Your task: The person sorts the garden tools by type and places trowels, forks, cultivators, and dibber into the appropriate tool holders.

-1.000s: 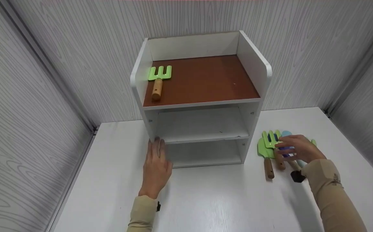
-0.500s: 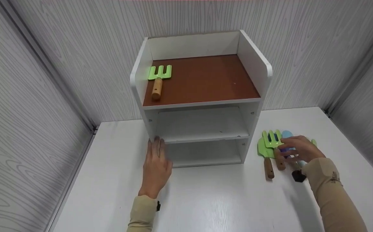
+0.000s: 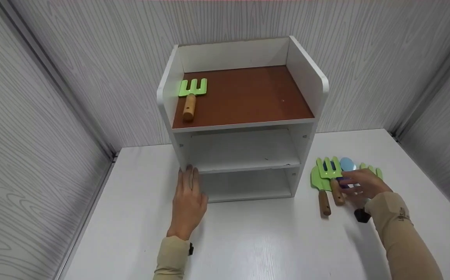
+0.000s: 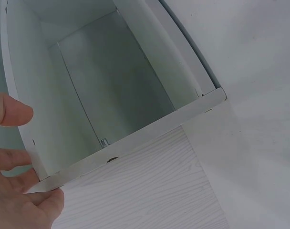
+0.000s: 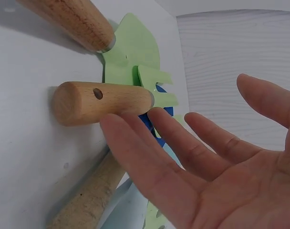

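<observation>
Perhaps the spread, empty right hand [image 3: 367, 184], so close, could jostle the stacked fork [image 3: 330, 174]; the straight-fingered left hand [image 3: 187, 206] touches the shelf [image 3: 307, 76].

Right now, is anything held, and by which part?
Nothing, it seems: left hand touches the shelf at its left edge; right hand is open near a wooden handle.

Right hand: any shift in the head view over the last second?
Yes, slightly: the right hand has shifted rightward at its fingertips, away from the white shelf unit.
</observation>
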The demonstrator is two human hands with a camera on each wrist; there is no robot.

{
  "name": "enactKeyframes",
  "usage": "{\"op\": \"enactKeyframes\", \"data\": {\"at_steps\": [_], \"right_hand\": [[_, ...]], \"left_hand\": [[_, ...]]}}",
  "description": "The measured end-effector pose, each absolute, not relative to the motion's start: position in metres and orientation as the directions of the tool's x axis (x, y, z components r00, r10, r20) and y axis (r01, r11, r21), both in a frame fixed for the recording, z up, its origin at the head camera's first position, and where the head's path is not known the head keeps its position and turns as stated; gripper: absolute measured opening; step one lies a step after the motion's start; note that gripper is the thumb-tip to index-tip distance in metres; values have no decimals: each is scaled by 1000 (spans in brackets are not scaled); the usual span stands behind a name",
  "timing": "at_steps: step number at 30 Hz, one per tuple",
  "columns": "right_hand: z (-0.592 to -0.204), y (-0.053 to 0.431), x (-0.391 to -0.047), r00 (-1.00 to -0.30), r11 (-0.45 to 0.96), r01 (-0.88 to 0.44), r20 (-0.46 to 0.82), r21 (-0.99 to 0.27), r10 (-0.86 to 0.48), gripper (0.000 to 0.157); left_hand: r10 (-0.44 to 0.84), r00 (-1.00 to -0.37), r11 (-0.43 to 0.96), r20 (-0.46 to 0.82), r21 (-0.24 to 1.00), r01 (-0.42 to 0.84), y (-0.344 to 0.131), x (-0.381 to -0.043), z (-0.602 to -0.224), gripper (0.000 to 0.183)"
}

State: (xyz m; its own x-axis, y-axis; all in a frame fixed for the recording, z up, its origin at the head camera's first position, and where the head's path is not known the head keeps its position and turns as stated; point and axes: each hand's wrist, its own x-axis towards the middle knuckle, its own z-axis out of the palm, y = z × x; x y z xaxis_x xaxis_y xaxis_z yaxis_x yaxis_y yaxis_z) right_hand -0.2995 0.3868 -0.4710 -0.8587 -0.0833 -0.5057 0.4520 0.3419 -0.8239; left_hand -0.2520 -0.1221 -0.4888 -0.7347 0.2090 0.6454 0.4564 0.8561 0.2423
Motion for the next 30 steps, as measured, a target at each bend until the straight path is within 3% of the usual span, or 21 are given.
{"op": "enactKeyframes", "data": {"at_steps": [11,24,27,30], "right_hand": [[-475,377,-298,-842,296,507,-539,-809,-30,55],[-486,364,-299,-819,245,566,-571,-787,56,21],[-486,361,-299,-809,226,583,-583,-780,73,24],[-489,358,-300,-824,297,556,-561,-776,77,33]], "left_hand": [[210,-738,861,641,236,450,-123,-252,-490,62],[210,-729,856,651,238,459,-121,-253,-491,60],[205,-728,853,655,245,461,-121,-253,-491,60],[199,-733,853,650,254,457,-121,-254,-490,62]]}}
